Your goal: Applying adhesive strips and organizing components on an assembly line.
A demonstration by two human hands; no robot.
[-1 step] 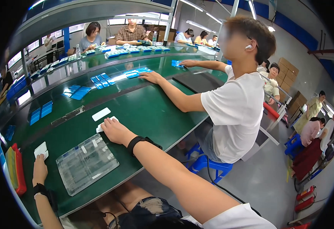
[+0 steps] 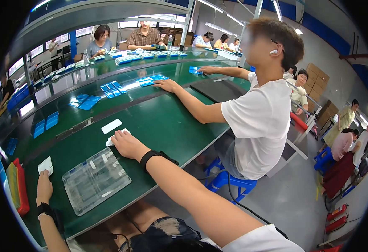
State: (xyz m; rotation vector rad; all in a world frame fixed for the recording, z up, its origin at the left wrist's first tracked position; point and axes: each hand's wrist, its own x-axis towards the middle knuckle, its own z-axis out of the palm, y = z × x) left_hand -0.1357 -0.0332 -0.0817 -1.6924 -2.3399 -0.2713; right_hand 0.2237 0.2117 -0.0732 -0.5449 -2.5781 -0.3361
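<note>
My left hand (image 2: 44, 189) is at the left of the green table, its fingers closed on the lower end of a small stack of white rounded cards (image 2: 45, 163). Between my hands lies a flat, scuffed clear plastic case (image 2: 95, 182) with pale strips on it. Beyond its far right corner my right hand (image 2: 128, 144) is curled over white cards (image 2: 109, 142), whose edges show past the fingers; how many is hidden. A single white card (image 2: 111, 126) lies flat just beyond that hand.
A red tray (image 2: 21, 189) with yellow contents stands at the far left. Blue flat pieces (image 2: 46, 123) lie in groups along the belt ahead. To my right a co-worker (image 2: 259, 122) in white reaches over the table beside a black mat (image 2: 219, 89).
</note>
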